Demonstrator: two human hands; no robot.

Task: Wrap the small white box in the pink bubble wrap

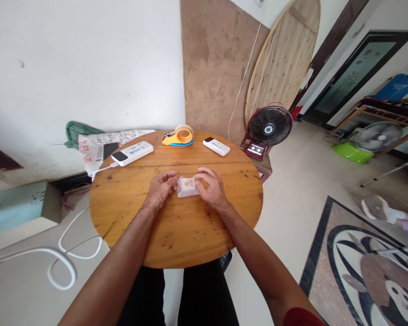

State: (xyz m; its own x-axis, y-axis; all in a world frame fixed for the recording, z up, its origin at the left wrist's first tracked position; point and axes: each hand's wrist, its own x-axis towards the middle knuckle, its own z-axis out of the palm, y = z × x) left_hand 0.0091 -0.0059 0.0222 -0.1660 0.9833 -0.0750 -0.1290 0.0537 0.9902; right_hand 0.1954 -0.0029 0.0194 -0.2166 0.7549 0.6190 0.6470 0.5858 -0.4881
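Observation:
A small packet in clear, bubbly-looking plastic wrap (pixel 187 187) lies on the round wooden table (pixel 177 226), with a pale, reddish-printed face showing through. My left hand (pixel 161 188) pinches its left edge, thumb and fingertips drawn together. At the opposite edge, my right hand (pixel 211 188) grips the packet with its thumb at the side and its index finger curved over the upper corner. Behind the hands stands an orange and blue tape dispenser (pixel 178 136) with a roll of clear tape.
White devices with black display ends, one cabled (pixel 133 153) and one loose (pixel 216 146), lie toward the table's far side. A dark fan (pixel 269 129) stands on a stool beyond the right edge. White cable (pixel 66 267) loops at the left. Another person's foot (pixel 376 207) shows at right.

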